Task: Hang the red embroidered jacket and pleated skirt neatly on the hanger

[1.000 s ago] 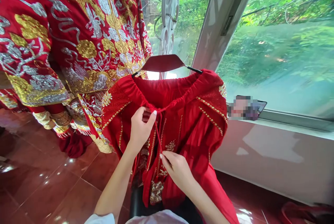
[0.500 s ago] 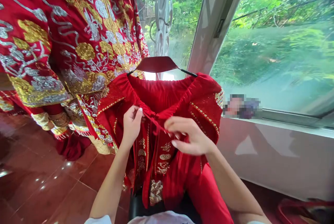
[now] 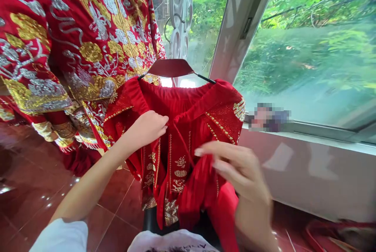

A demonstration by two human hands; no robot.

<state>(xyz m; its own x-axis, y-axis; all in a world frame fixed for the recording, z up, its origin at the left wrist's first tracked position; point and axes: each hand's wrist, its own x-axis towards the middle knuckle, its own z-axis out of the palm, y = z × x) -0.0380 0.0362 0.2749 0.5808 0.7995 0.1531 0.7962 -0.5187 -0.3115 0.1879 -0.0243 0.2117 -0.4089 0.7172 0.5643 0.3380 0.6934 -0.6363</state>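
Observation:
A red pleated skirt with gold embroidery and beaded edging hangs in front of me from a hanger with a dark red centre and black arms. My left hand is closed at the front left of its gathered waistband, pinching the fabric there. A thin red cord dangles from the middle of the waistband. Just right of the cord, my right hand is held with thumb and fingers apart. It is slightly blurred, and nothing shows between its fingers.
Red garments with gold and silver embroidery hang close on the left. Behind the hanger are a pale scrollwork post and windows. A low wall runs along the right, above a dark red tiled floor.
The cord, earlier drawn up between both hands, now hangs down. My right hand has moved down and right, away from it. My left hand has turned over the waistband.

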